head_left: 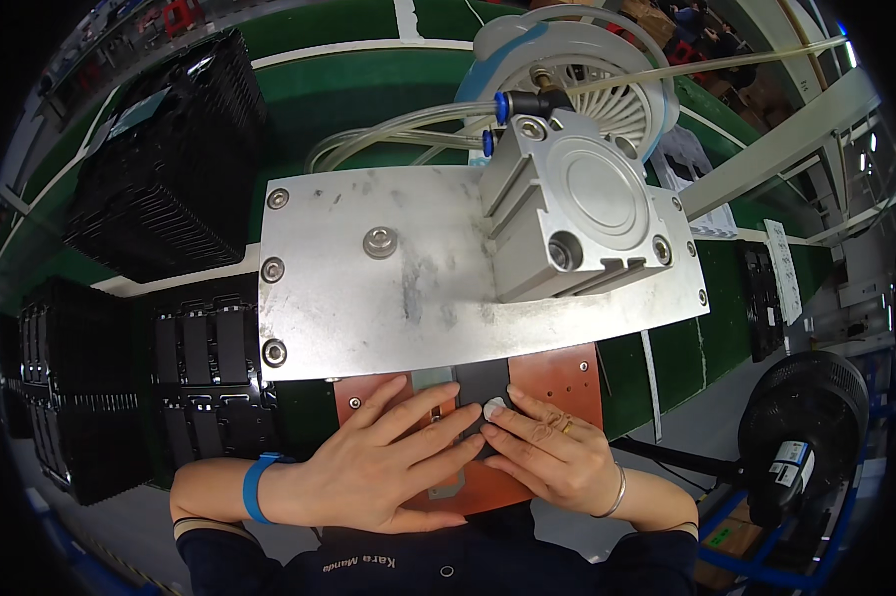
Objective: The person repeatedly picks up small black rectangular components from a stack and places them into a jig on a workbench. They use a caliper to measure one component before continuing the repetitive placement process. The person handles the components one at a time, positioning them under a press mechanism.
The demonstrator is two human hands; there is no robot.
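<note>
A dark grey flat piece (483,377) lies on an orange-brown base plate (557,382), partly under the metal top plate of a fixture. My left hand (393,467) rests flat over the base plate with its fingers spread, the fingertips touching the dark piece's left side. On the right, my right hand (557,455) has its fingers closed around a small white wad (493,407), pressed against the dark piece. What the wad is made of cannot be made out. A pale grey-green strip (432,377) shows beyond my left fingertips.
The thick metal plate (358,308) overhangs the work, carrying an air cylinder (592,199) with clear hoses (408,134). Stacked black trays (170,169) and a tray of dark parts (214,348) stand left. A white fan (607,79) is behind; a black round device (800,427) stands right.
</note>
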